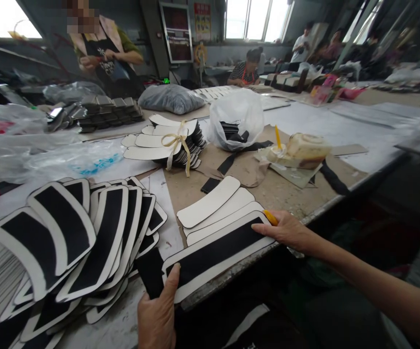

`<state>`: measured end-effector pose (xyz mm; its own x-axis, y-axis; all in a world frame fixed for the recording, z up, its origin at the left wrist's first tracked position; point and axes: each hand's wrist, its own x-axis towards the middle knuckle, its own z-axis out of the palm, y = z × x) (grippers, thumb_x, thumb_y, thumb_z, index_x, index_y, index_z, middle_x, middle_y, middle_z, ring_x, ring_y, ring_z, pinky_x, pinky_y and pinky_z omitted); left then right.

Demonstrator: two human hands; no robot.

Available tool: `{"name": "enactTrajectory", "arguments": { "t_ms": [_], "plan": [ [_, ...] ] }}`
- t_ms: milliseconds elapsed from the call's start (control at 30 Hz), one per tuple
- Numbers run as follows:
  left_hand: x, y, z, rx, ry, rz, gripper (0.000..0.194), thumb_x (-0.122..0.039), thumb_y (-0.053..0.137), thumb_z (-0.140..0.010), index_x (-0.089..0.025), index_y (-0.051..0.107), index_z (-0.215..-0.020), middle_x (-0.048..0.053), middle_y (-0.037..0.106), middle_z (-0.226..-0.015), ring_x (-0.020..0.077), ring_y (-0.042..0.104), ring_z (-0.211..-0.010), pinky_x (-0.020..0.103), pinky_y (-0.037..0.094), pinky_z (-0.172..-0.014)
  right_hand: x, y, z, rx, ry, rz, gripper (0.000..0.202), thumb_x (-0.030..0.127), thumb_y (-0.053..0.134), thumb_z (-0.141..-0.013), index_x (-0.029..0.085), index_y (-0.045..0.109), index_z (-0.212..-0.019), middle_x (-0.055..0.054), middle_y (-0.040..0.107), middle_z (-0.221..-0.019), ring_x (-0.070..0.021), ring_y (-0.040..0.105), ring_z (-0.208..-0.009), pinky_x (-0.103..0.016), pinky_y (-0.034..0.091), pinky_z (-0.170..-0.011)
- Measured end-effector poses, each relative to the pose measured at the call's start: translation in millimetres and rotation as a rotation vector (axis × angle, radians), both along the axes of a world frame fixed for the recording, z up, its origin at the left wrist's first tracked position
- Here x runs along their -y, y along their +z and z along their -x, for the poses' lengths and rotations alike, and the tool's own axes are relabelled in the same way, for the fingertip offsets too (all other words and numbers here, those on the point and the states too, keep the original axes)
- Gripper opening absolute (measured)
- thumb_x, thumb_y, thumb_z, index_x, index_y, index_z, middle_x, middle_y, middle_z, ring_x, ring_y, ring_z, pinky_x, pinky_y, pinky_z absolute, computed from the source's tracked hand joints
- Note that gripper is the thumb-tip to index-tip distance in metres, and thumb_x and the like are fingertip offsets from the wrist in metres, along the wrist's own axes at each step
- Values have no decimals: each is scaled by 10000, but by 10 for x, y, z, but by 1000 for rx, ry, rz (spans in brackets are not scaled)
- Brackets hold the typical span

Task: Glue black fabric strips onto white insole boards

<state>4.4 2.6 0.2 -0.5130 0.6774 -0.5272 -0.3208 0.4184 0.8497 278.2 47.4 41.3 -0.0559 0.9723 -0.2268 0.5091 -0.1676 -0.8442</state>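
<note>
A curved white piece with a black strip on it (213,252) lies at the table's front edge, held at both ends. My left hand (159,310) grips its left end, thumb on top. My right hand (286,230) pinches its right end and also has a yellow-orange tool (270,217) in it, mostly hidden by the hand. Plain white curved pieces (208,203) are fanned just behind. Beside my left hand is a loose black strip (150,272). A large overlapping pile of white pieces with black strips (104,242) spreads on the left.
Behind sit a tied bundle of white pieces (155,140), a plastic bag with black strips (236,121), and a stained container (306,148) beside a pot with a yellow stick (278,138). Plastic wrap (57,155) lies left. A person in an apron (108,58) stands across the table.
</note>
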Motion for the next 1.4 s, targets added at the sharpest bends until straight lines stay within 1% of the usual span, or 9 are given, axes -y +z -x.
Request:
{"name": "enactTrajectory", "arguments": {
  "t_ms": [267, 433, 633, 833, 933, 1100, 1200, 1267, 1400],
  "plan": [
    [36, 53, 3, -19, 17, 16, 305, -312, 810, -566, -174, 639, -778, -19, 661, -781, 178, 646, -814, 266, 525, -797, 14, -87, -46, -24, 10, -6, 343, 489, 592, -754, 197, 462, -630, 51, 435, -571, -104, 398, -502, -220, 319, -454],
    [20, 88, -31, -9, 50, 2, 266, -268, 805, -572, -167, 639, -754, -17, 644, -743, 182, 644, -796, 266, 537, -765, -9, -149, -106, 4, 35, -50, 391, 532, 576, -750, 201, 432, -600, 54, 399, -560, -107, 378, -505, -231, 309, -470],
    [4, 97, -40, 6, 67, -3, 228, -246, 802, -569, -176, 628, -699, -37, 622, -682, 174, 647, -756, 268, 546, -733, -32, -200, -146, -1, 44, -82, 370, 522, 583, -764, 193, 472, -636, 42, 417, -601, -121, 407, -555, -238, 336, -509],
    [25, 25, -13, -61, 48, 3, 310, -312, 816, -551, -182, 643, -773, -15, 662, -786, 200, 641, -848, 300, 519, -810, -62, -122, -119, 13, 37, -5, 379, 524, 630, -724, 188, 484, -628, 52, 427, -570, -111, 404, -523, -228, 318, -482],
    [49, -1, 3, -108, 31, 24, 361, -365, 821, -538, -181, 643, -793, 0, 677, -832, 213, 637, -879, 313, 506, -838, -78, -62, -92, 23, 58, 9, 382, 528, 607, -743, 193, 472, -617, 51, 419, -568, -112, 402, -525, -228, 313, -485],
    [42, 99, -19, -62, 44, 57, 271, -281, 798, -581, -158, 664, -782, 19, 699, -814, 199, 654, -817, 256, 538, -728, -85, -50, -87, -22, 118, 3, 340, 485, 563, -790, 196, 479, -631, 51, 421, -577, -110, 397, -530, -224, 314, -497],
    [19, 142, -44, -19, 46, 59, 254, -253, 787, -596, -150, 670, -797, 22, 705, -811, 184, 660, -788, 228, 542, -688, -85, -76, -97, -52, 78, 25, 345, 481, 585, -779, 192, 478, -622, 56, 414, -561, -103, 391, -515, -219, 307, -485],
    [12, 125, -50, -14, 75, 35, 246, -243, 793, -584, -159, 660, -773, -1, 695, -752, 181, 666, -754, 230, 550, -665, -77, -84, -99, -93, 31, 57, 360, 489, 631, -746, 186, 489, -613, 58, 428, -549, -99, 400, -502, -214, 308, -471],
    [35, 59, -36, 57, 96, -55, 262, -245, 798, -576, -162, 647, -773, -21, 676, -691, 192, 674, -759, 261, 559, -704, -26, -59, -82, -324, -69, 198, 341, 476, 713, -688, 164, 576, -662, 34, 542, -586, -107, 480, -521, -201, 364, -468]
  ]
}}
